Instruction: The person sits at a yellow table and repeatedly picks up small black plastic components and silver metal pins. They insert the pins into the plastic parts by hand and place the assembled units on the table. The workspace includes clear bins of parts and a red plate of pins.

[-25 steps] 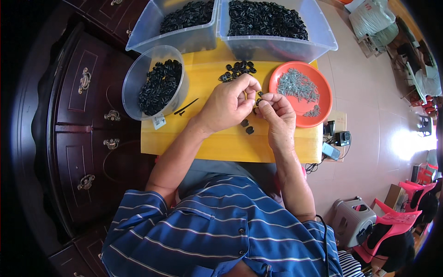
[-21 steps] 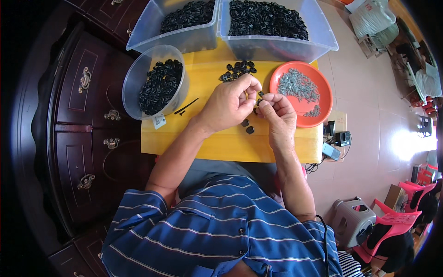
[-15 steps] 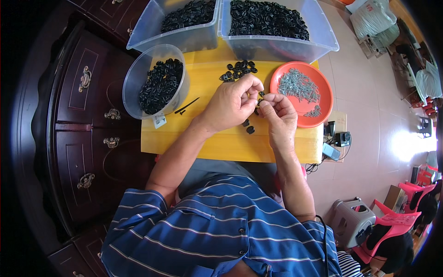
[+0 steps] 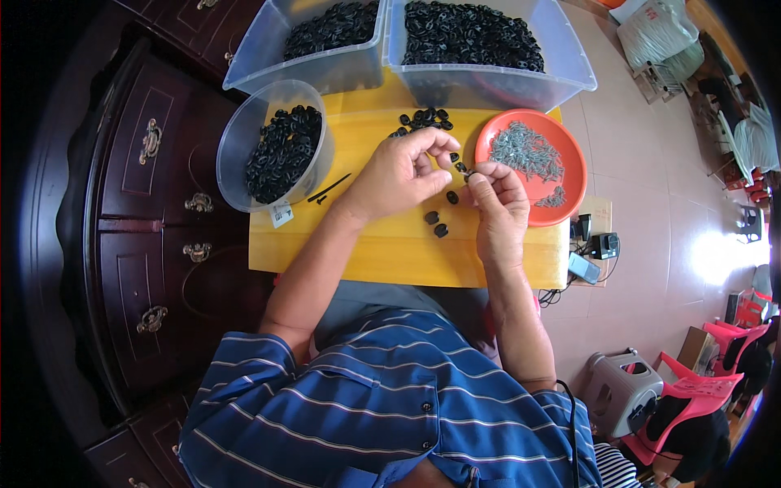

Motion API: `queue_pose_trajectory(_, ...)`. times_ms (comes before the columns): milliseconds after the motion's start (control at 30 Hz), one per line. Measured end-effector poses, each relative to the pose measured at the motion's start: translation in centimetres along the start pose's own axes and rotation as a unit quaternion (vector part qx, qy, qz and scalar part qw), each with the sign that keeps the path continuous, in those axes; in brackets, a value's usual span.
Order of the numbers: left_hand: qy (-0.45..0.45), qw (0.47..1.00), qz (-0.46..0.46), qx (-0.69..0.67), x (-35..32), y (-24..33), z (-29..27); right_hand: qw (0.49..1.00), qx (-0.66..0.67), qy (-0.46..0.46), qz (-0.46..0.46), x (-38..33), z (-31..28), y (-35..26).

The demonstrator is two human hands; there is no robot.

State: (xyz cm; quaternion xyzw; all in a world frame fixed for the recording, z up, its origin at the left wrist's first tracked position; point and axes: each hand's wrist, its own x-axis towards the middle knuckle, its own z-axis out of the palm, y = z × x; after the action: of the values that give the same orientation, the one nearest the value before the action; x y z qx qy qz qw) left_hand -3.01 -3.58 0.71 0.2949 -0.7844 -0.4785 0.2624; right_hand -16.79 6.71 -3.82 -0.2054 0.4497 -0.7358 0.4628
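Note:
Over the yellow table (image 4: pixel 358 252), my right hand (image 4: pixel 500 203) pinches a small black oval piece (image 4: pixel 467 173) between thumb and fingertips. A tiny pale bit shows at that piece, too small to make out. My left hand (image 4: pixel 399 175) is just left of it, thumb and forefinger parted, with nothing visible gripped between them. Close to its forefinger tip is another black oval piece (image 4: pixel 454 157); whether it touches the finger I cannot tell. Below the hands lie a loose oval piece (image 4: pixel 452 197) and two dark pieces (image 4: pixel 437 224). A small pile of black pieces (image 4: pixel 425 119) sits beyond.
A red plate (image 4: pixel 529 193) of small silvery metal parts (image 4: pixel 525 150) stands at the right. On the left are a round clear tub (image 4: pixel 232 167) of black pieces and a thin black tool (image 4: pixel 332 185). Two clear bins (image 4: pixel 488 77) (image 4: pixel 325 75) of black pieces line the far edge.
My left hand has drawn slightly left, away from the right hand, and its thumb and forefinger have parted. The right hand keeps its pinch, shifted a little. The loose oval piece below shows more fully.

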Motion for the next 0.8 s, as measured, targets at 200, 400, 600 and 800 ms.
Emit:
queue_pose_trajectory(200, 0.001, 0.957, 0.016, 0.288, 1.4, -4.2, 1.0, 0.997, 0.065, 0.050, 0.010, 0.7, -0.7, -0.2)
queue_pose_trajectory(400, 0.010, 0.945, 0.024, 0.325, 3.0, -4.6, 2.8, 0.994, 0.093, 0.056, 0.019, 0.7, -1.0, -0.3)
queue_pose_trajectory(600, -0.009, 0.937, 0.015, 0.350, 3.7, -5.3, 3.1, 0.993, 0.096, 0.056, 0.030, 0.7, -0.9, -0.3)
queue_pose_trajectory(800, -0.003, 0.944, 0.046, 0.325, 3.4, -5.2, 2.9, 0.993, 0.099, 0.051, 0.039, 0.7, -0.8, -0.2)
